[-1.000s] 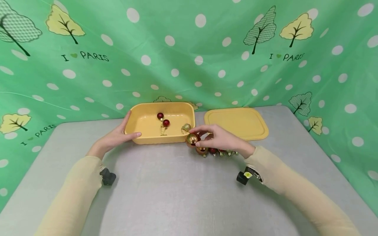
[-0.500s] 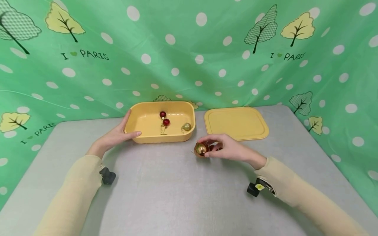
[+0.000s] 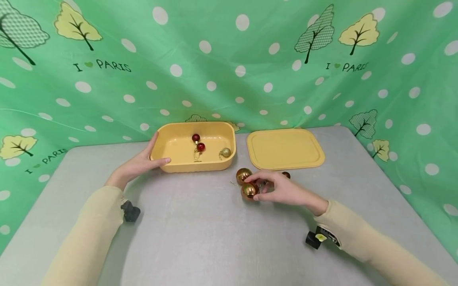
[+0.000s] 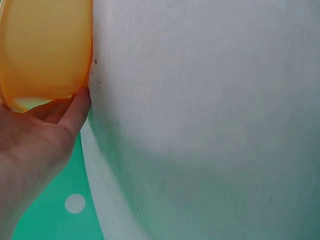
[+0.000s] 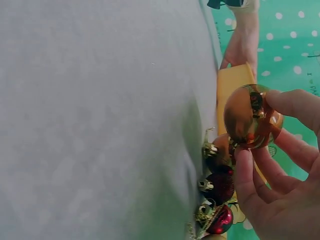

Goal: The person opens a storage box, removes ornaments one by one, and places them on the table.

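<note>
My right hand (image 3: pixel 284 190) pinches a shiny gold Christmas bauble (image 3: pixel 249 191) between thumb and fingers, seen closely in the right wrist view. Another gold bauble (image 3: pixel 244 175) lies just behind it on the table. Dark red baubles (image 5: pixel 220 187) and a glossy red one (image 5: pixel 221 220) lie in a row beside it, mostly hidden by the hand in the head view. My left hand (image 3: pixel 137 167) grips the left end of a yellow container (image 3: pixel 196 167), thumb over the front rim. Inside it rest two small red baubles (image 3: pixel 201 147) and a glittery gold one (image 3: pixel 225 152).
A yellow lid (image 3: pixel 286 149) lies flat at the back right, beside the container. A green patterned curtain (image 3: pixel 229 79) hangs behind the grey table (image 3: pixel 200 230). One dark bauble (image 3: pixel 286 174) shows beyond my right hand.
My right hand has drawn back from the container's right front corner, toward the right and the front of the table, with a gold bauble in its fingers. The left hand stays on the container.
</note>
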A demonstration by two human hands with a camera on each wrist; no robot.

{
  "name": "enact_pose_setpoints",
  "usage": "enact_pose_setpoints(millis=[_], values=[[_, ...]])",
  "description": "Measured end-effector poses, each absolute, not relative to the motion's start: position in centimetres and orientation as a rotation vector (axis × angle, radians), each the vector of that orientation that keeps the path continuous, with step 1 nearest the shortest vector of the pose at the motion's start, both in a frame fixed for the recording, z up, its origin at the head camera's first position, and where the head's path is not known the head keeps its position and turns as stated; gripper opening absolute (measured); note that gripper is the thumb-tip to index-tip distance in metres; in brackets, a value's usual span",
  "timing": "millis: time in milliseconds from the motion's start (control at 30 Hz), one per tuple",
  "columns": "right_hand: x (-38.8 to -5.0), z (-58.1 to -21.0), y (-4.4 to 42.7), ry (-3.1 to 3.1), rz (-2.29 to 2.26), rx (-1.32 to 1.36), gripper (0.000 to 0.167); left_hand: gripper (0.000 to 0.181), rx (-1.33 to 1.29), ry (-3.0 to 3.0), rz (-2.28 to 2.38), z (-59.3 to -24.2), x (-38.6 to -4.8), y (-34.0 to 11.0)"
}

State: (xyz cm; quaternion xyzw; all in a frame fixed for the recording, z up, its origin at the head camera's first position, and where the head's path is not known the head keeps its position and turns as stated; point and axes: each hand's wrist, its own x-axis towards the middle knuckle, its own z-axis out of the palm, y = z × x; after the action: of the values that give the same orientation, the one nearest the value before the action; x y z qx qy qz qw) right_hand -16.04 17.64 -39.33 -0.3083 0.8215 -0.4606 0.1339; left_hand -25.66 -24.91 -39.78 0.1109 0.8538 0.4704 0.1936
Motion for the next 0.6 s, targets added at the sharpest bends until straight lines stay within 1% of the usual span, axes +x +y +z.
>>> enact_pose_setpoints(millis=[167, 300, 600], values=[[-15.5, -39.8, 17.6, 2.42, -1.342, -0.848, 0.04, 0.106, 0.31, 2.395, 1.312, -39.8, -25.8, -25.0], [-15.3, -40.2, 17.5, 2.44, -1.361, -0.796, 0.042, 0.105, 0.297, 2.391, 1.305, -40.0, -25.9, -25.1], [-14.6, -40.8, 17.1, 2.524, -1.331, -0.755, 0.042, 0.105, 0.302, 2.398, 1.302, -40.0, -25.8, -25.2]])
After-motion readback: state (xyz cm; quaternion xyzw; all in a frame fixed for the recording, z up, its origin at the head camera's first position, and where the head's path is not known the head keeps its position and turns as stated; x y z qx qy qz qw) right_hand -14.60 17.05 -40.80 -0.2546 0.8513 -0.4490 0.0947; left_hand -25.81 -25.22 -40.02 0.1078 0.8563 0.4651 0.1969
